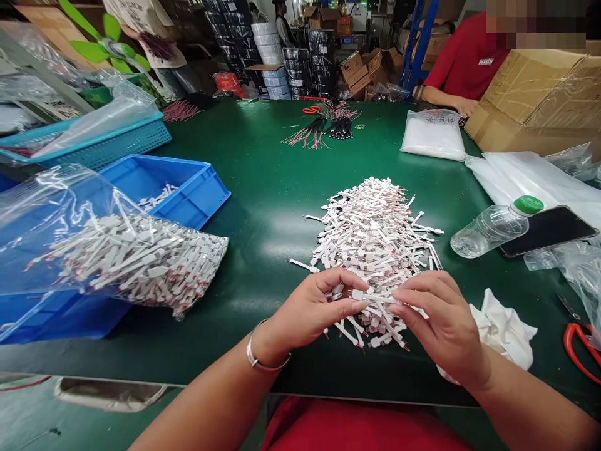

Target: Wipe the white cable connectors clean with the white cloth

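A large pile of small white tabbed pieces with thin red wires (375, 232) lies on the green table (263, 188) in front of me. My left hand (312, 307) and my right hand (436, 319) rest at the pile's near edge. Both hands pinch the same white piece (370, 296) between thumb and fingers, one at each end. A silver bracelet circles my left wrist. A clear plastic bag (117, 257) stuffed with the same white pieces lies to the left, over a blue bin.
Blue bins (188, 188) stand at left. A plastic bottle (493, 228), a dark phone (547, 230), a white cloth (504, 329) and red scissors (582, 351) lie at right. Black-and-red wires (323, 128) and a white bag (434, 134) lie far back. A person in red sits by cardboard boxes (539, 100).
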`<state>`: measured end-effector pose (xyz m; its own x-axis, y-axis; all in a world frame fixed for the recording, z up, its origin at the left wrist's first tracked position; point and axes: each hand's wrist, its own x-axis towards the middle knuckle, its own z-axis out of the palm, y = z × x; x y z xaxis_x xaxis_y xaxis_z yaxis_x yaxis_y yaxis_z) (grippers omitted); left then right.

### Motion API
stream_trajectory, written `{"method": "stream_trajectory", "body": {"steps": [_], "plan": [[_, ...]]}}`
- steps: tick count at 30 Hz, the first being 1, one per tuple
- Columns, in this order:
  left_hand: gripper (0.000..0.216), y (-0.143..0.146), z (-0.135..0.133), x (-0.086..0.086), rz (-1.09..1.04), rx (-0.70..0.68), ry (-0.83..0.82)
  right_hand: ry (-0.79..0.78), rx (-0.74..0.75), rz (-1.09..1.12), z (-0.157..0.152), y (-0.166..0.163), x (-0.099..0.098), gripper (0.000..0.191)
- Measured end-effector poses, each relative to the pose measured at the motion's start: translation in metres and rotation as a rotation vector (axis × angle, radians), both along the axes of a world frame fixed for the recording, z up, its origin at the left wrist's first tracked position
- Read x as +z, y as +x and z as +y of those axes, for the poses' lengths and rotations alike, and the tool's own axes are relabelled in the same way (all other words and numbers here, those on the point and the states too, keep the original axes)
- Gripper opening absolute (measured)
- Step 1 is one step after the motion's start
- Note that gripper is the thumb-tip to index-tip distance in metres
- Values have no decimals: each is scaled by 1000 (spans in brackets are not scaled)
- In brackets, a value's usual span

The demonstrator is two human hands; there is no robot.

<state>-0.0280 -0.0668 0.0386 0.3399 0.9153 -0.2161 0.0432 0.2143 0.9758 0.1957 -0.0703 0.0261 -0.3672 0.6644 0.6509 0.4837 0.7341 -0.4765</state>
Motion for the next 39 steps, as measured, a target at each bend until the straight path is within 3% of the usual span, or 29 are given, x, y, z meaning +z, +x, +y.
{"method": "stream_trajectory", "body": {"steps": [12,21,27,33,37,39], "plan": [[21,2,0,0,-11,25,-6,-29,28,4,0,0,0,16],[23,0,0,0,-58,-34,36,-89,74,-15,0,-3,1,10],[25,8,3,-9,-294,89,-205,-127,205,-252,-7,-13,-4,12],[16,6,14,-6,-609,344,-361,-121,-57,-434,-7,-13,-16,26],[10,3,16,-2,-617,386,-466,-220,-74,-497,-5,-11,-20,24],[19,4,14,-1,-585,362,-477,-249,-63,-488,-4,-10,-20,21]]}}
